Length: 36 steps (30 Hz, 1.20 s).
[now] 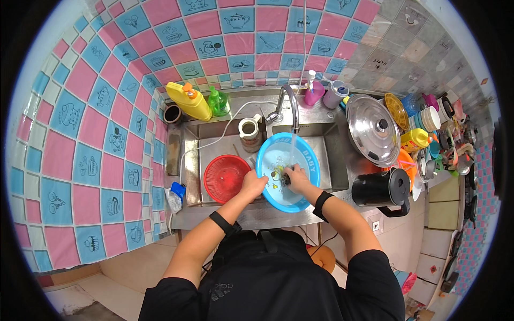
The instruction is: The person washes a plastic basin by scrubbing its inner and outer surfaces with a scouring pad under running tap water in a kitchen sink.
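Observation:
A blue plastic basin with a printed bottom rests over the sink, tilted a little. My left hand grips its left rim, thumb on the inside. Inside the basin, my right hand has its fingers around a small dark object, mostly hidden and too unclear to name. From the curved metal faucet a stream of water falls into the basin just above my right hand. Left of the basin, a red plastic colander sits in the left sink bowl, close to my left hand.
A ceramic pitcher stands behind the colander. Yellow and green pump bottles line the back ledge. At right are a large metal lid, a black electric kettle and stacked bowls. A white hose crosses the left bowl.

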Motion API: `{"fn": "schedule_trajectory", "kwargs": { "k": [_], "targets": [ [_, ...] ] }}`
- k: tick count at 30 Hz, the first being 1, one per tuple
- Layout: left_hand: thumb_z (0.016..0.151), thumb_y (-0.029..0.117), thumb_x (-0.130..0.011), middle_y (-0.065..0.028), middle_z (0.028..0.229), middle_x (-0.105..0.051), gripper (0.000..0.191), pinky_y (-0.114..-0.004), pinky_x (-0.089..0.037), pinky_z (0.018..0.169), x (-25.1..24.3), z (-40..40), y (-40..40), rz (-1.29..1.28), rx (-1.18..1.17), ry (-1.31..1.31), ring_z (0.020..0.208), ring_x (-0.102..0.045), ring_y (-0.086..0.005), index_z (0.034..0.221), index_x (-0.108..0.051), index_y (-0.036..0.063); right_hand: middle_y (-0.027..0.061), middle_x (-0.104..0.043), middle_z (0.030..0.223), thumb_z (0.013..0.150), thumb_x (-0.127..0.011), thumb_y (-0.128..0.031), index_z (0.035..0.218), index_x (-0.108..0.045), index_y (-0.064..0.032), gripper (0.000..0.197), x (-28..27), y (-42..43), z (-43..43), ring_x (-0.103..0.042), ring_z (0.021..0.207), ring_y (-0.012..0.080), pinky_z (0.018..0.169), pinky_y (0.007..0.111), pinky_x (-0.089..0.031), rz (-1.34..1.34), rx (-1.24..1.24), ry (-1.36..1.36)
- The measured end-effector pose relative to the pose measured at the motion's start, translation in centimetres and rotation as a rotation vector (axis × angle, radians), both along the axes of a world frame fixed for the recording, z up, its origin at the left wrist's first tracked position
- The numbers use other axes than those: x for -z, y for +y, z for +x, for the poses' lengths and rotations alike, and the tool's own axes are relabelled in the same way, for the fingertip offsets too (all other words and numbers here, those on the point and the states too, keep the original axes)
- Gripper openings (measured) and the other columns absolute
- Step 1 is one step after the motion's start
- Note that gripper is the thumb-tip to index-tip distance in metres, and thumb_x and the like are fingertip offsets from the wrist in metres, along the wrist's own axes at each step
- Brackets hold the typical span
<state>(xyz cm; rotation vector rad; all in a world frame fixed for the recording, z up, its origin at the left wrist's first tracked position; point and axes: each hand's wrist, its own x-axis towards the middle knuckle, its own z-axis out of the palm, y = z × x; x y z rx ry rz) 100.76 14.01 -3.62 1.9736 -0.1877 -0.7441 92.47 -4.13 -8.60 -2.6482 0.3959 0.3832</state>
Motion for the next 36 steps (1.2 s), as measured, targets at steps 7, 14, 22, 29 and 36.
{"fn": "schedule_trajectory", "kwargs": {
  "k": [7, 14, 22, 29, 36],
  "targets": [
    [0.072, 0.014, -0.056, -0.023, 0.086, -0.063, 0.029, -0.041, -0.048, 0.073, 0.2, 0.1, -0.4, 0.028, 0.005, 0.017, 0.083, -0.062, -0.0351, 0.096, -0.061, -0.0024, 0.0059, -0.055, 0.078, 0.064, -0.055, 0.004, 0.086, -0.05, -0.0064, 0.025, 0.6, -6.0, 0.7, -0.052, 0.074, 0.0145, 0.069, 0.03, -0.044, 0.575, 0.473, -0.441],
    [0.073, 0.013, -0.055, -0.023, 0.088, -0.063, 0.03, -0.041, -0.047, 0.074, 0.0, -0.1, -1.4, 0.024, 0.028, 0.032, 0.084, -0.062, -0.036, 0.099, -0.058, -0.0019, 0.0187, -0.056, 0.106, 0.065, -0.06, 0.0, 0.11, -0.05, -0.0087, 0.047, 0.4, -7.3, 0.0, -0.052, 0.104, 0.0388, 0.089, 0.04, -0.043, 0.365, 0.082, -0.152],
    [0.072, 0.014, -0.054, -0.0239, 0.09, -0.062, 0.037, -0.043, -0.047, 0.074, 0.7, -0.3, -2.0, 0.047, 0.05, -0.035, 0.085, -0.061, -0.0379, 0.107, -0.054, 0.0003, 0.0186, -0.047, 0.114, 0.061, -0.076, -0.028, 0.1, -0.057, -0.0088, 0.048, 0.4, -2.7, -1.1, -0.048, 0.104, 0.0378, 0.093, 0.042, -0.04, 0.066, 0.047, 0.073],
    [0.073, 0.016, -0.055, -0.024, 0.093, -0.062, 0.042, -0.044, -0.047, 0.077, 1.2, -0.1, -2.1, 0.094, 0.085, -0.037, 0.088, -0.06, -0.0387, 0.111, -0.051, 0.0002, 0.017, -0.044, 0.12, 0.064, -0.075, -0.036, 0.114, -0.05, -0.0074, 0.063, -1.0, -1.9, 1.2, -0.043, 0.111, 0.0362, 0.095, 0.042, -0.038, 0.219, 0.318, 0.044],
    [0.073, 0.017, -0.056, -0.0259, 0.094, -0.061, 0.044, -0.044, -0.047, 0.078, 1.1, -0.1, -3.2, 0.145, 0.108, -0.029, 0.09, -0.06, -0.0387, 0.111, -0.051, -0.004, 0.0171, -0.054, 0.106, 0.06, -0.071, -0.013, 0.104, -0.052, -0.0121, 0.048, 3.6, -2.2, -0.1, -0.052, 0.096, 0.0338, 0.081, 0.041, -0.044, 0.242, 0.06, -0.107]
  ]
}}
